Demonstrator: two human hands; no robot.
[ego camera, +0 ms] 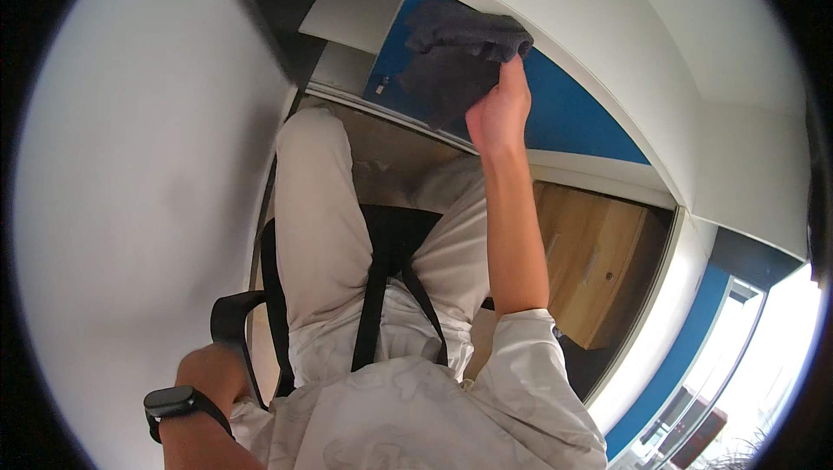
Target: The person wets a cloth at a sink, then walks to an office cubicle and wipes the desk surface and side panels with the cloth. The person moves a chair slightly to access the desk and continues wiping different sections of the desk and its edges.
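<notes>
My right hand [504,115] is stretched out ahead and grips a dark grey cloth [455,47], bunched at its upper side with a loose part hanging lower. Its fingers are mostly hidden behind the fabric. Behind the cloth is a blue panel [573,109]; I cannot tell whether the two touch. My left hand [213,371] is low at the left, beside the black chair armrest [237,307]. Its fingers are out of sight. A black wrist band with a dark face [170,401] is on that arm.
I sit on a black chair [397,229], straps [372,314] running down my front. A white wall [143,209] stands close on the left. To the right are a wooden drawer cabinet [586,255] and a curved-looking white edge [586,73]. A small metal fitting [382,84] sits on the blue panel.
</notes>
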